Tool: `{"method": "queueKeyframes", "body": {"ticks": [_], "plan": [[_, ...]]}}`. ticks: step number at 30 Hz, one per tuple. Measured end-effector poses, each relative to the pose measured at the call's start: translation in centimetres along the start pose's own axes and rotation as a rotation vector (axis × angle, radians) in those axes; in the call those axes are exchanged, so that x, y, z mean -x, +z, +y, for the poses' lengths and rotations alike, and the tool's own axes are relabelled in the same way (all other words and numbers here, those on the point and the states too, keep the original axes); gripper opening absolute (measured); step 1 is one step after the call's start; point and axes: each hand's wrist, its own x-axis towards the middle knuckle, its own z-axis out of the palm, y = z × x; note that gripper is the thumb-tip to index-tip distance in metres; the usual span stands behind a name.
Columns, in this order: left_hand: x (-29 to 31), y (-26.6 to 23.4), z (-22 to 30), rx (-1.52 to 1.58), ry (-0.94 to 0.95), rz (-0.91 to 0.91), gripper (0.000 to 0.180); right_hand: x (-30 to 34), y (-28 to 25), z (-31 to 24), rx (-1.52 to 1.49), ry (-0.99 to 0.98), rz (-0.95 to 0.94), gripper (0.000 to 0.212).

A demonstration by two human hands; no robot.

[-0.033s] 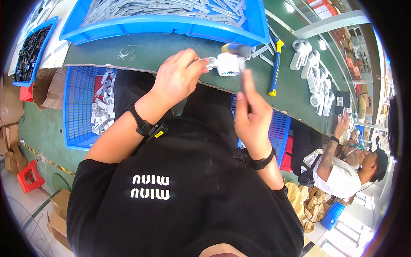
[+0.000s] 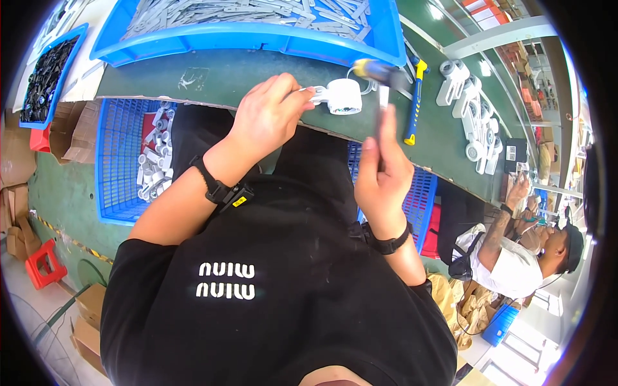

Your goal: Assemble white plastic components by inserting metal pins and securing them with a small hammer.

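Note:
My left hand (image 2: 267,119) pinches the bracket end of a white round plastic part (image 2: 342,96) that rests at the near edge of the green bench (image 2: 212,77). To its right, my right hand (image 2: 381,170) holds a thin grey metal strip (image 2: 383,106) upright, its tip just right of the white part. A screwdriver with a yellow and blue handle (image 2: 376,69) lies on the bench just behind the part. Each wrist wears a black band.
A long blue tray (image 2: 257,38) of grey metal strips fills the back of the bench. A yellow-handled hammer (image 2: 415,96) and several white finished parts (image 2: 473,122) lie to the right. A blue crate (image 2: 112,161) of white parts stands below left. Another person (image 2: 515,257) sits lower right.

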Motion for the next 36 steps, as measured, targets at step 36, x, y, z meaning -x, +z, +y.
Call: {"method": "queueKeyframes", "body": {"ticks": [36], "plan": [[-0.3, -1.7, -0.8, 0.43, -0.478, -0.14, 0.052, -0.4, 0.0, 1.0, -0.113, 0.041, -0.267, 0.056]]}}
